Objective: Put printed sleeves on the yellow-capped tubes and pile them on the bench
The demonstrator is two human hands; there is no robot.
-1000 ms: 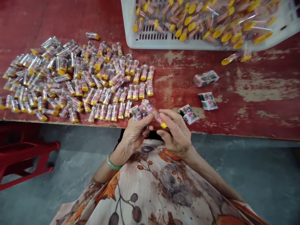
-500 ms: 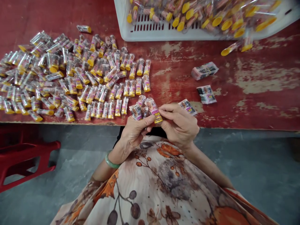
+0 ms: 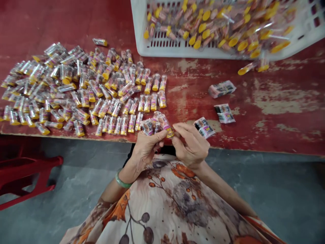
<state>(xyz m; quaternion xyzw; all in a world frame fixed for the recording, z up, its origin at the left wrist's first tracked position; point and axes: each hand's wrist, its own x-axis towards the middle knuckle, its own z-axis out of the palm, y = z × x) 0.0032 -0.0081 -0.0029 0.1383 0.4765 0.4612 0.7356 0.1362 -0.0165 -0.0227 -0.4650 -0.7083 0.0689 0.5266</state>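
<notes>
Dim, even light leaves white glints on the blurred, stretched tubes (image 3: pixel 238 37) at upper right.

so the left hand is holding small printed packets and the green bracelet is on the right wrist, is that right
Not quite: the green bracelet is on the left wrist, not the right, as the head view shows. The left hand is indeed holding small printed packets.

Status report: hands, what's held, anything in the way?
Left hand pinching yellow-ended printed piece. Right hand at its lower right edge. Loose printed packaging beside right hand, not between hands.
</notes>
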